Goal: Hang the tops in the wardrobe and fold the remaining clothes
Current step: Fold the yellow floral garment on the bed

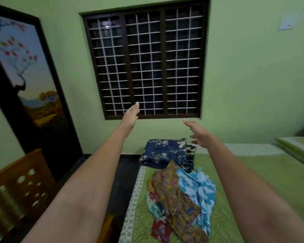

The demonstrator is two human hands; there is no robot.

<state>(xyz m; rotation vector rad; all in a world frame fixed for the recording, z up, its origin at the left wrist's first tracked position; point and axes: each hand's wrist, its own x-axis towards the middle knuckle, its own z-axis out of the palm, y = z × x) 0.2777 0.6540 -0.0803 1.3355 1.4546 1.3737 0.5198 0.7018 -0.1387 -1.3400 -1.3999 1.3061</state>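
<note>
Both bare arms reach forward over the bed [263, 174], and neither hand holds anything. The left hand [131, 116] is raised in front of the window [146, 62], seen edge-on, its fingers [136, 106] straight and close together, pointing up and away. The right hand [198, 133] is a little lower, over the far end of the bed, palm turned inward with the fingers [193, 137] loosely spread and slightly curled. The clothes lie on the green bedspread below and between the arms: a loose heap [181, 204] of a brown patterned piece, a blue-and-white piece and a red piece near the left edge of the bed, and just beyond it, touching it, a navy floral bundle [165, 152] that looks folded. A door [33, 95] with a painted tree scene stands at the left, with a wooden frame [19, 186] with round cut-outs below it. A folded green sheet [298, 146] rests at the far right of the bed. No wardrobe shows here
</note>
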